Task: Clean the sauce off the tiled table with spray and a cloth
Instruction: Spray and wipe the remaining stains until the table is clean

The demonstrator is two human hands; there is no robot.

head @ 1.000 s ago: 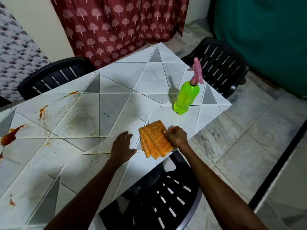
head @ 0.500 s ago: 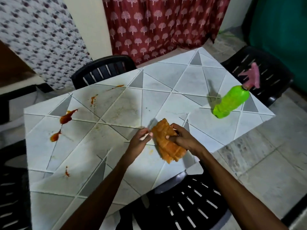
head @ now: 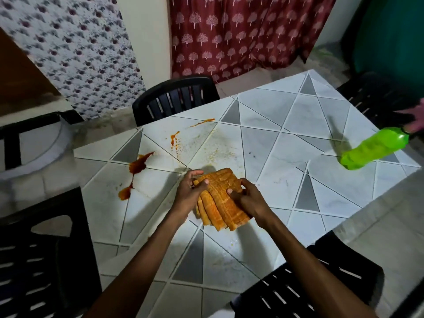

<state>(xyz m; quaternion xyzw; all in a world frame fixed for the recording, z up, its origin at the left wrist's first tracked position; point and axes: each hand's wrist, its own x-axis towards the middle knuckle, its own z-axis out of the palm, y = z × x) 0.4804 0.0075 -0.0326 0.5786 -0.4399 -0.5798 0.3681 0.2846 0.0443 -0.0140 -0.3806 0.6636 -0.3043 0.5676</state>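
A folded orange cloth [head: 220, 198] is held just above the tiled table [head: 263, 230] near its middle. My left hand [head: 189, 193] grips the cloth's left edge, thumb on top. My right hand [head: 249, 200] grips its right side, fingers curled over the folds. Red-brown sauce [head: 137, 166] lies in a blot with a trail to a smaller blot [head: 125, 193] left of the cloth. Thinner sauce streaks [head: 174, 140] and a smeared yellowish film [head: 215, 145] sit farther back. The green spray bottle [head: 374, 148] with a pink trigger head stands at the table's right edge.
Black plastic chairs surround the table: one at the far side [head: 175, 98], one at the left [head: 43, 251], one at the near right [head: 305, 283], one at the far right [head: 376, 97]. A red patterned curtain [head: 247, 31] hangs behind. Tiled floor [head: 385, 230] lies to the right.
The cloth went from lying flat on the table to being lifted and held in both hands. My view has swung left, bringing the sauce blots closer to the centre.
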